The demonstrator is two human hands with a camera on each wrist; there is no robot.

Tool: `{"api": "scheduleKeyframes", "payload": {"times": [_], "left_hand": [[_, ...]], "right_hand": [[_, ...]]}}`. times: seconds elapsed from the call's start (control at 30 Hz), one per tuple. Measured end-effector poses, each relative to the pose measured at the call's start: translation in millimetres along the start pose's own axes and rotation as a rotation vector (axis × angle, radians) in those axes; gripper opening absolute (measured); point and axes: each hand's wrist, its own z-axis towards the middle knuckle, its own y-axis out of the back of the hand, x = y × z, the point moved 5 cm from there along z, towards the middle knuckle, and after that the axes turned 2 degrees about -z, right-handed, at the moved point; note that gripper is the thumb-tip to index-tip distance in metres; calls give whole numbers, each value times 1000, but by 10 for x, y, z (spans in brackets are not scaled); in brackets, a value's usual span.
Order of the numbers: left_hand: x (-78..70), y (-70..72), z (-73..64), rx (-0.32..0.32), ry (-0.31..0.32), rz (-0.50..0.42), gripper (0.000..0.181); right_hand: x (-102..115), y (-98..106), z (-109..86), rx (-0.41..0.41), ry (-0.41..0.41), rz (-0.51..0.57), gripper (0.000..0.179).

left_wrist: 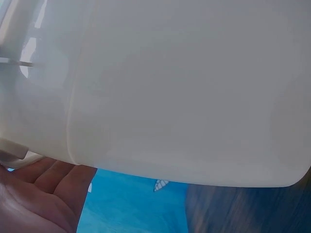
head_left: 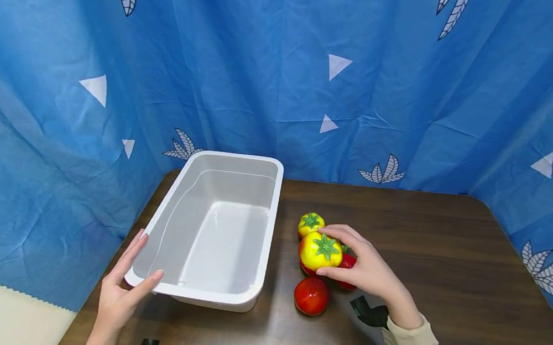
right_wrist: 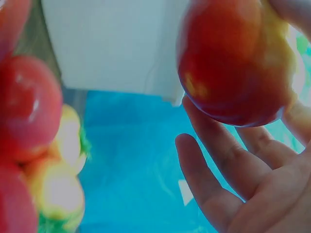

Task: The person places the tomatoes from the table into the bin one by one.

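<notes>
My right hand point(head_left: 372, 268) holds a yellow-and-red tomato point(head_left: 316, 252), green leafy top upward, between thumb and fingers. In the right wrist view, this tomato point(right_wrist: 228, 68) hangs apart from the pile at the left. Close around it in the head view are a smaller yellow tomato point(head_left: 307, 225), a shiny red tomato point(head_left: 311, 297) and another red one point(head_left: 349, 264) partly hidden by the hand. My left hand point(head_left: 117, 293) grips the near left corner of a white plastic bin point(head_left: 270, 233), thumb over the rim, fingers along the outer wall. No items show inside the bin.
The dark wood table point(head_left: 429, 243) carries the bin at left and the tomatoes right of it. A blue patterned curtain point(head_left: 285, 84) hangs along the back and sides. Black straps point(head_left: 368, 312) show at both wrists.
</notes>
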Motion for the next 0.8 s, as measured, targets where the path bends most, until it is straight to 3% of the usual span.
{"api": "scheduleKeyframes", "payload": {"times": [0.8], "left_hand": [[17, 15, 12, -23, 5, 37, 72]], "right_hand": [[556, -316, 473, 76, 131, 106, 63]]}}
